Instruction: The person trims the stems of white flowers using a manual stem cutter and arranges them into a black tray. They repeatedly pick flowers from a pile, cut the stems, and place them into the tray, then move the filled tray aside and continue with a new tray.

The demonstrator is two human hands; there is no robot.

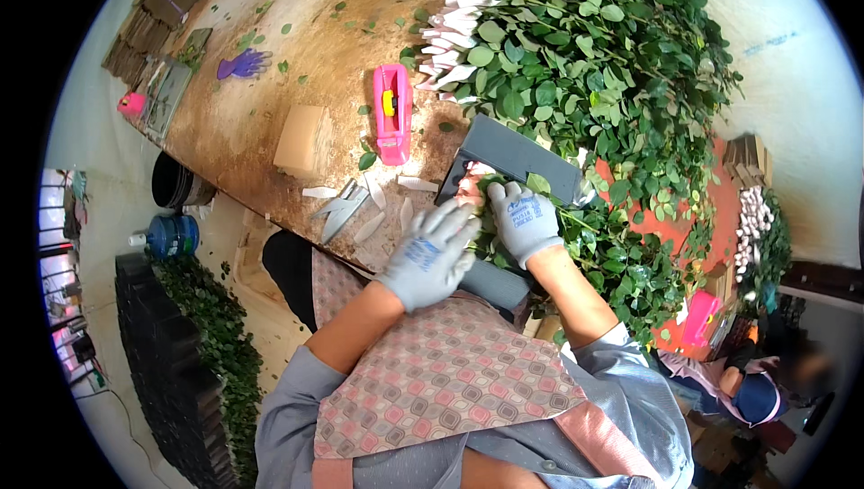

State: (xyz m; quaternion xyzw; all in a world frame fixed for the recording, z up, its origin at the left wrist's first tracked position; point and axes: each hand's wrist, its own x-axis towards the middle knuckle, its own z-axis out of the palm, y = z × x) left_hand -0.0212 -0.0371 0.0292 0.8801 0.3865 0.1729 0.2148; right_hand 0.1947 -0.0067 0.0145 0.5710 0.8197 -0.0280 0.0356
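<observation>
My right hand [525,220], in a grey work glove, curls over leafy rose stems [574,222] in a dark grey bunching trough [520,155]. Pink rose heads [472,182] show at the trough's left end, partly covered by leaves. My left hand [428,256], gloved alike, is close to the rose heads with its fingers stretched out and nothing visible in them; whether it touches the flowers cannot be told. Left of it on the table lie a grey metal plier stapler [344,211] and several white paper strips [374,192].
A pink tape dispenser [393,114], a cardboard block [302,140] and a purple glove [244,64] lie on the stained table [223,124]. Leafy stems with white-wrapped ends [449,37] are heaped at the back right. A co-worker [736,381] is at far right. Left stands a black bucket [170,182].
</observation>
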